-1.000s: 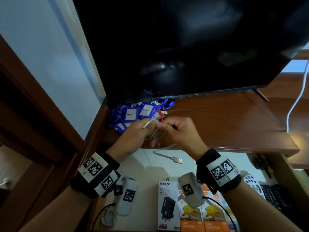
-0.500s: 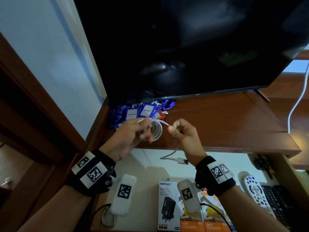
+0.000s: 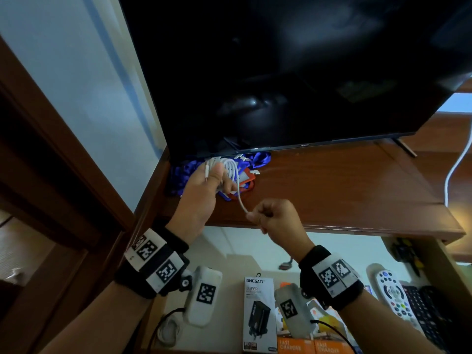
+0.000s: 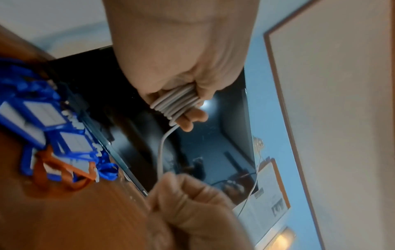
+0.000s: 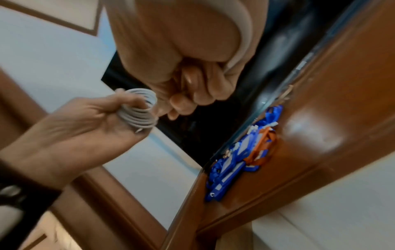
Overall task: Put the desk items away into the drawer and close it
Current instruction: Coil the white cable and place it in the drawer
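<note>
A white cable is wound into a small coil, and my left hand grips it above the back left of the wooden desk. The coil's loops lie between thumb and fingers. A short tail runs down to my right hand, which pinches it in a fist over the desk's front edge. Blue and orange badge holders with lanyards lie on the desk behind the coil. The open drawer lies below the desk edge.
A big dark screen stands over the desk's back. In the drawer lie a black-and-white charger box, orange charger boxes, a white remote and a black keyboard. A white cord hangs at the right.
My hands have come apart: the left rose toward the screen with the coil, now larger, and the right moved down and right with the shortened tail.
</note>
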Motion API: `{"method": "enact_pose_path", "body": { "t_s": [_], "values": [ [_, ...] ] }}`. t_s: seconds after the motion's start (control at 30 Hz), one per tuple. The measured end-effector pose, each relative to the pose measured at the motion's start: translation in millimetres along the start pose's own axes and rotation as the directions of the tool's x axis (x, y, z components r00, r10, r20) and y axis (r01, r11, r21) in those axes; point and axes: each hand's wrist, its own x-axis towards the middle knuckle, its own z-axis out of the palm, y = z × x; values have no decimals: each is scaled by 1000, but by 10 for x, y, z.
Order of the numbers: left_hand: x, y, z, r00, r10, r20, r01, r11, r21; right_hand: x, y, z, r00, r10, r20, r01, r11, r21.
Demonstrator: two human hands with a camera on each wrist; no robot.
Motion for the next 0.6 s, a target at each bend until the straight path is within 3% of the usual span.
{"method": "enact_pose_path", "body": {
  "t_s": [0.1,0.23,0.37,0.47,0.6],
  "values": [
    [-21,-88,1,999,-20,26,11,956,293,-58,-105,36,983,-138,125,154,979,-130],
    [-64,-122,25,990,-65,128,1,893,450,-58,-244,-17,966,-236,103,246,964,-99],
    [-104,-102,1,957,-126,260,5,907,421,-29,-326,-81,965,-262,20,260,963,70],
    [-126,-64,-34,920,-205,334,84,935,344,7,-309,-119,971,-239,-30,239,971,11],
    [-85,-56,-100,868,-280,411,144,932,331,-12,-293,-122,953,-302,-11,301,952,-61]
  ]
}}
